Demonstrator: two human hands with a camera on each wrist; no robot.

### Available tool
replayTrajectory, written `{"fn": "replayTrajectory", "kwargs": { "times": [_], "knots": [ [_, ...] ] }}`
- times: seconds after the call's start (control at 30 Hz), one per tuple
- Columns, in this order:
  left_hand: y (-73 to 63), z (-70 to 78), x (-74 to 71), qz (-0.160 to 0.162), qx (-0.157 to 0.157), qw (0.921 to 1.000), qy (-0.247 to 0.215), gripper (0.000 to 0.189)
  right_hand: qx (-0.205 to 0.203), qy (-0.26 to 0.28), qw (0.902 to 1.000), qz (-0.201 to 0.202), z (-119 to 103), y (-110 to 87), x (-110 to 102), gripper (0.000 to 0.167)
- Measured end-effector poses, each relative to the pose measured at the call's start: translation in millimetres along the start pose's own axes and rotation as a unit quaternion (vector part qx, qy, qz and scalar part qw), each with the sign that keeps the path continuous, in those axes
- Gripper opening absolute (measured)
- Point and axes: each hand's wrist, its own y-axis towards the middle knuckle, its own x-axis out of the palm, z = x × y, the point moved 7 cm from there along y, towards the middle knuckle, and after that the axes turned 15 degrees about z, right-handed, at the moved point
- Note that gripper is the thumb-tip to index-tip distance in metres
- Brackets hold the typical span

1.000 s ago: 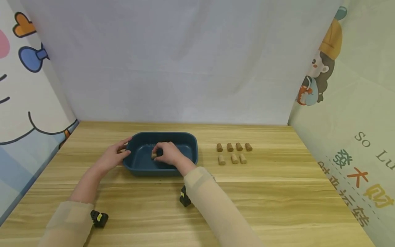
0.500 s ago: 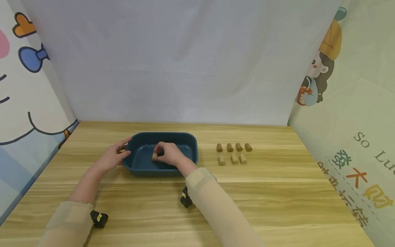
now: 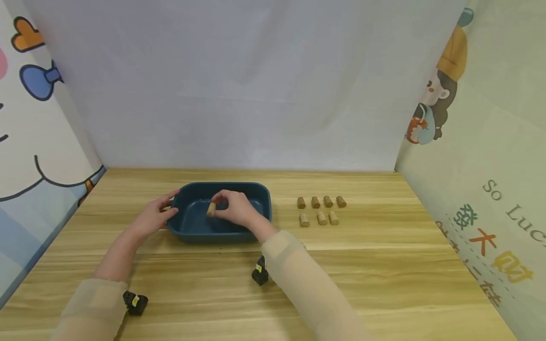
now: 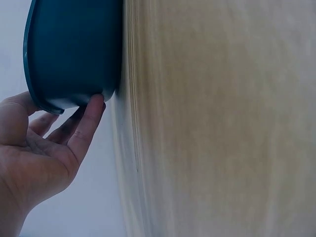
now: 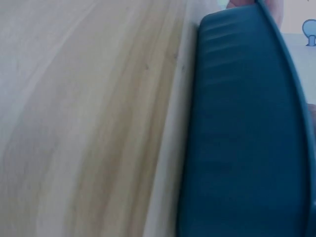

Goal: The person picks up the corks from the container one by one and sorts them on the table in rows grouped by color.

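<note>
A dark blue rectangular basin (image 3: 219, 237) with rounded corners stands on the wooden table. At its left end my left hand (image 3: 154, 215) touches the rim and outer wall with spread, fairly straight fingers; the left wrist view shows this hand (image 4: 44, 148) with a fingertip low on the basin's wall (image 4: 74, 49). Inside the basin's outline, my right hand (image 3: 235, 208) pinches a small tan cork stopper (image 3: 211, 209) between thumb and fingers, slightly tilted. The basin's side (image 5: 247, 123) fills much of the right wrist view, which hides the cork.
To the right of the basin, several cork stoppers stand in two rows: a darker back row (image 3: 315, 202) and a lighter front row (image 3: 322, 218). White cloth (image 3: 247, 94) hangs behind the table (image 3: 384, 265). Printed cloths flank both sides. Each sleeve carries a black wrist device (image 3: 135, 303).
My right hand has lifted a little within the basin, and the cork in its pinch has risen and shows more fully. The left hand keeps its place at the basin's end.
</note>
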Motion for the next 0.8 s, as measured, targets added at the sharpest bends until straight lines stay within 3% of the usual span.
{"fn": "replayTrajectory", "kwargs": {
  "times": [0.63, 0.8],
  "knots": [
    [-25.9, -2.7, 17.5, 0.018, -0.007, 0.9997, -0.013, 0.061, -0.057, 0.013, 0.9979, -0.026, -20.1, -29.6, -57.6, 0.043],
    [-33.3, -4.3, 23.7, 0.023, -0.006, 0.9997, -0.003, 0.060, -0.073, -0.006, 0.9968, -0.034, -19.5, -39.2, -71.3, 0.045]
  ]
}}
